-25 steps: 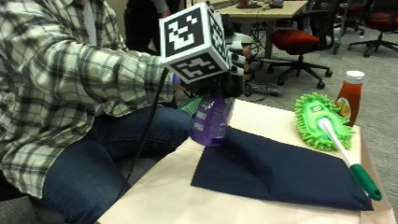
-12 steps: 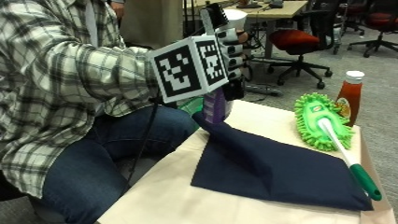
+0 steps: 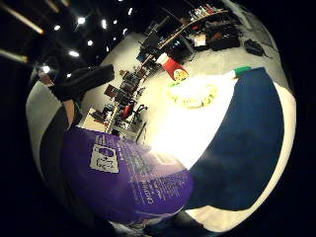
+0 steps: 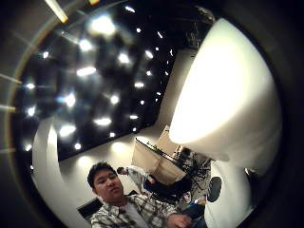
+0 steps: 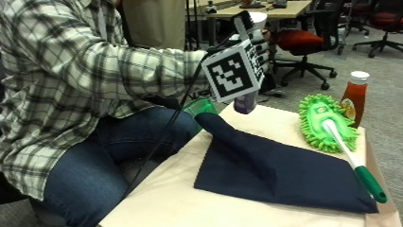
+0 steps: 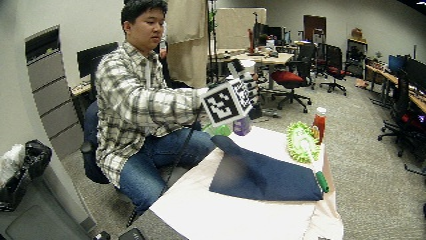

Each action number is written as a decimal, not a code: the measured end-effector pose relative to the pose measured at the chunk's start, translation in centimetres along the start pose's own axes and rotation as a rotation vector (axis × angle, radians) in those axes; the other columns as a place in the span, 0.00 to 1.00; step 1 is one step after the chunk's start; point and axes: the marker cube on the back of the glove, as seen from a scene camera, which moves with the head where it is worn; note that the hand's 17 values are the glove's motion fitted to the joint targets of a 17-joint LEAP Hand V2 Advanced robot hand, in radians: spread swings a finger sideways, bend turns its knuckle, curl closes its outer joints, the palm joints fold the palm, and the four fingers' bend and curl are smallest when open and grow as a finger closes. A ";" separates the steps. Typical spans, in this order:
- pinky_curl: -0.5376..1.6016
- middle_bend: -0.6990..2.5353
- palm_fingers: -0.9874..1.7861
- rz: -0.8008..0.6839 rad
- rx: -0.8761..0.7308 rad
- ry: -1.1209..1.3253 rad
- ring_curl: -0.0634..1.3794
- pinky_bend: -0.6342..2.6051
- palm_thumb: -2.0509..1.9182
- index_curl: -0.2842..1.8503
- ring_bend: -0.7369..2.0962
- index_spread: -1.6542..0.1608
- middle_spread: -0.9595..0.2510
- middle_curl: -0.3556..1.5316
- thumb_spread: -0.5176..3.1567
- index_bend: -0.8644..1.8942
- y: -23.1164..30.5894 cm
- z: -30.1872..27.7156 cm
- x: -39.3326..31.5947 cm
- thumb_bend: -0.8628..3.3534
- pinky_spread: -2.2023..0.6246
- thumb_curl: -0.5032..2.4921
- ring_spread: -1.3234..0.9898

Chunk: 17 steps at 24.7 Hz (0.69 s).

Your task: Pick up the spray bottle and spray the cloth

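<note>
**Technician A:** One hand is working: the gloved right hand (image 5: 252, 45), raised above the near edge of the table (image 5: 182, 198). Report its state.

**Technician B:** Grasping. Its fingers are curled round the spray bottle (image 5: 245, 101), which hangs clear of the table surface. The purple lower body shows below the hand; the white top shows above it. The bottle is lifted, not resting on anything.

**Technician A:** Position of the cloth?

**Technician B:** The dark blue cloth (image 5: 283, 172) lies on the table, mostly flat. Its corner nearest the person is pulled up into a peak just below the bottle. Whether the cloth touches the bottle cannot be told.

**Technician A:** Confirm from the little finger side palm view.

**Technician B:** The bottle's purple labelled body (image 3: 128, 177) fills much of that view, close to the palm. The cloth (image 3: 242, 138) spreads on the table beyond it.

**Technician A:** Other items?

**Technician B:** A green duster mop (image 5: 324, 123) lies on the far side of the table, its white and green handle crossing the cloth's edge. A red sauce bottle (image 5: 354, 97) with a white cap stands just beside the mop head. The bare hand is not visible.
</note>
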 end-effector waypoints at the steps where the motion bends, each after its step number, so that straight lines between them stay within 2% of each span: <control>1: 0.44 0.38 0.79 0.001 -0.001 0.000 0.37 0.32 0.79 0.38 0.46 0.74 0.64 0.47 0.18 0.37 -0.2 0.7 0.8 0.20 0.73 0.43 0.47; 8: 0.44 0.36 0.75 -0.008 0.026 0.112 0.37 0.32 0.80 0.38 0.45 0.75 0.65 0.46 0.20 0.36 -2.1 3.3 6.4 0.20 0.74 0.43 0.48; 17: 0.44 0.35 0.72 0.019 -0.027 0.083 0.37 0.30 0.80 0.36 0.44 0.76 0.69 0.46 0.24 0.35 -2.8 5.2 11.2 0.20 0.76 0.42 0.49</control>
